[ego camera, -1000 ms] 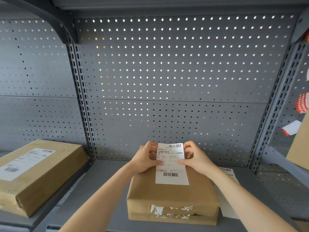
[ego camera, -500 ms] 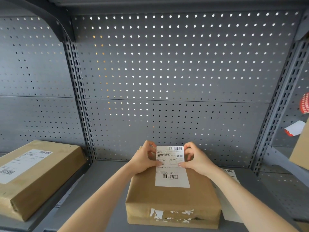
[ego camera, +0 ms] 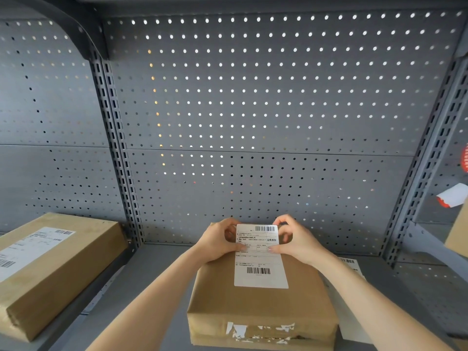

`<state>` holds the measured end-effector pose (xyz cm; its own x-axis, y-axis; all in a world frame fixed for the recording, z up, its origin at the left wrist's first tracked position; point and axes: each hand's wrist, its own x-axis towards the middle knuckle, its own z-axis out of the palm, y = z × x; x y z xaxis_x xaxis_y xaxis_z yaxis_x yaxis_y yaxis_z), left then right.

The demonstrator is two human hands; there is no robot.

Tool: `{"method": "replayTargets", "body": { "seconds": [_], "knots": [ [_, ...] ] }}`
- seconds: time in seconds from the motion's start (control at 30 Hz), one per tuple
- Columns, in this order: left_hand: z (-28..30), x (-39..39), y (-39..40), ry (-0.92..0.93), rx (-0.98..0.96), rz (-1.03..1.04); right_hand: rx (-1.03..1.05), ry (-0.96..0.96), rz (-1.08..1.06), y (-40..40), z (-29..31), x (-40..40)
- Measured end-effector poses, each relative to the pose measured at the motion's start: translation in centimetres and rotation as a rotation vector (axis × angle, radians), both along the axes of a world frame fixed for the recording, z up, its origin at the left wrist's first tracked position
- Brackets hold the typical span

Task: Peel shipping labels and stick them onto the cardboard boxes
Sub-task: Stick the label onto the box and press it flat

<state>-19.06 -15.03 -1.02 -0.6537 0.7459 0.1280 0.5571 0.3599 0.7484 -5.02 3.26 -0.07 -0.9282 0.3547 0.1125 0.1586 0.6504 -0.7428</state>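
Both hands (ego camera: 258, 240) on label (ego camera: 260, 259)

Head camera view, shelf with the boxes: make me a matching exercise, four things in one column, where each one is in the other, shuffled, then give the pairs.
Things
1. shipping label
2. left box
3. label sheet
4. torn white paper scraps

Places
A. flat on the shelf, partly under the right forearm
B. on the near side face of the middle box
C. left end of the shelf, already labelled
D. on top of the middle box, held by left hand and right hand

Pairs: 1-D, 2-C, 3-A, 4-B
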Motion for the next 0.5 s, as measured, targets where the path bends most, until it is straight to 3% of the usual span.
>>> {"method": "replayTargets", "body": {
  "seconds": [0.5],
  "knots": [
    [-0.13,-0.55,0.95,0.039,-0.021,0.034,0.013,0.012,0.004,0.51,-0.19,-1.05]
  ]
}}
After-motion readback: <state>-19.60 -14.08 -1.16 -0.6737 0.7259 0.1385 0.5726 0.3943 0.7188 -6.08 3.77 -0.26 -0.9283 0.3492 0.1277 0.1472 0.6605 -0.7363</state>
